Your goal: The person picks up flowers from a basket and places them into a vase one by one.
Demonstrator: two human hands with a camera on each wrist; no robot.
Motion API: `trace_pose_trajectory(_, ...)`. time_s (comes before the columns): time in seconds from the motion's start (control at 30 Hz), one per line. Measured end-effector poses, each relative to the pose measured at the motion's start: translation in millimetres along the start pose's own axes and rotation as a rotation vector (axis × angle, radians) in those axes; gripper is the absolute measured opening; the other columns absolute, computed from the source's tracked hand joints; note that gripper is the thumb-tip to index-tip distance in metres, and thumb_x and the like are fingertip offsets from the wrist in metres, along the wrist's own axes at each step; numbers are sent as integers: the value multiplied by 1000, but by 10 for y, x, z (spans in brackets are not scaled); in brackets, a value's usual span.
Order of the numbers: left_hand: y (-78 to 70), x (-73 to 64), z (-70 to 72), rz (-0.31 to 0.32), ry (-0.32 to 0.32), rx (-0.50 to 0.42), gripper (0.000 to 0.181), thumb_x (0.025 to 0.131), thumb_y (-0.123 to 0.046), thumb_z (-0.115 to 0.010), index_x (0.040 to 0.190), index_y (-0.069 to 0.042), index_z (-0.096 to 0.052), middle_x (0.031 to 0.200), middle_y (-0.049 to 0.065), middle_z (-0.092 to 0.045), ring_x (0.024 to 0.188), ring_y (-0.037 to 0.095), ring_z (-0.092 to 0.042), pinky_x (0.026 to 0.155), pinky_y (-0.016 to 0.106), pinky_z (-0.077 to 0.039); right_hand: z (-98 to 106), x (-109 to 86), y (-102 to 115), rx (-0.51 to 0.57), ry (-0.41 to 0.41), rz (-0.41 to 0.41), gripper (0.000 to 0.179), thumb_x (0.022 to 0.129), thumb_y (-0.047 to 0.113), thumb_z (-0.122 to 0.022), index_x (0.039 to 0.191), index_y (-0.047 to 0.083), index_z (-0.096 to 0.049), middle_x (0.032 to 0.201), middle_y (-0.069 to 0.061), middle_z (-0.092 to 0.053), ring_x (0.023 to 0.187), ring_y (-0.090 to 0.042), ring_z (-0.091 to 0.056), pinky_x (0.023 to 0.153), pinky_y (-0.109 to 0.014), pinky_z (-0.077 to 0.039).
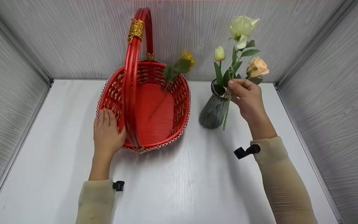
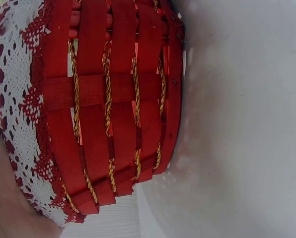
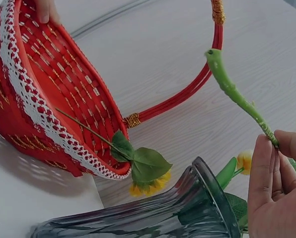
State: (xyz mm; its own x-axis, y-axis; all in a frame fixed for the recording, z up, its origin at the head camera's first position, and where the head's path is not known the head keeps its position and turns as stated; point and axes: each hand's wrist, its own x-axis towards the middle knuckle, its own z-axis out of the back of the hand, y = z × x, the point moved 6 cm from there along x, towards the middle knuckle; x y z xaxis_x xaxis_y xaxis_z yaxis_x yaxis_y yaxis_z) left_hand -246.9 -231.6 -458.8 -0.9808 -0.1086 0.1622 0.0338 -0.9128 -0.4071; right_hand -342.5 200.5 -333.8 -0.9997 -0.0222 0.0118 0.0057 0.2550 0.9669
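Observation:
My left hand point(image 1: 107, 133) grips the left rim of the red woven basket point(image 1: 154, 130), its fingers over the edge. In the right wrist view, its fingertips show at the basket's far rim. My right hand point(image 1: 247, 96) pinches the green stem point(image 3: 232, 91) of a white rose point(image 1: 242, 26) between thumb and fingers. The stem's lower end hangs outside the grey glass vase point(image 1: 211, 113), overlapping its right side in the head view. A pale yellow tulip point(image 1: 219, 54) stands in the vase. Behind my hand is a peach rose point(image 1: 257, 67), its stem hidden.
A yellow flower point(image 1: 187, 57) leans on the basket's back right rim, its stem reaching down inside. The tall red handle point(image 1: 130, 81) arches over the basket. White lace point(image 2: 19, 99) trims its rim. Grey wood-grain panels point(image 1: 82, 37) enclose the white table point(image 1: 166, 186).

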Motion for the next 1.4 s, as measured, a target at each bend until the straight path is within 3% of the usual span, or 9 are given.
trace_pose_trajectory(0.2, 9, 2, 8, 2, 4, 7, 78, 100, -40, -42, 153, 12, -19, 161, 31, -17, 152, 43, -7, 123, 55, -4, 35, 76, 39, 23, -60, 8, 17, 86, 12, -79, 97, 2, -71, 86, -5, -65, 72, -13, -60, 63, -26, -53)
trace_pose_trajectory(0.7, 2, 1, 4, -2, -21, -1, 77, 99, -39, -45, 152, 13, -23, 160, 31, -21, 152, 43, -10, 123, 56, -6, 181, 338, 155, -58, -250, 94, 20, 85, 13, -79, 98, 2, -69, 89, -6, -65, 73, -15, -64, 61, -23, -55)
trace_pose_trajectory(0.93, -7, -11, 2, -7, -20, 5, 77, 98, -39, -45, 151, 13, -24, 159, 31, -22, 152, 42, -10, 123, 55, -6, 248, 439, 217, -77, -327, 160, 18, 84, 14, -80, 94, 4, -68, 83, -6, -63, 68, -14, -62, 55, -21, -53)
trace_pose_trajectory(1.17, -13, -25, 20, -7, -26, 4, 76, 99, -39, -44, 151, 13, -25, 159, 31, -22, 152, 43, -11, 123, 55, -6, 217, 494, 270, -55, -380, 197, 18, 84, 15, -81, 93, 5, -69, 84, -6, -64, 72, -15, -63, 63, -23, -56)
trace_pose_trajectory(1.4, -18, -19, 25, -6, -28, 7, 76, 99, -39, -45, 151, 13, -24, 159, 31, -22, 152, 43, -11, 123, 55, -6, 196, 496, 320, -33, -435, 293, 16, 84, 14, -80, 91, 3, -70, 81, -7, -62, 71, -15, -60, 61, -23, -54)
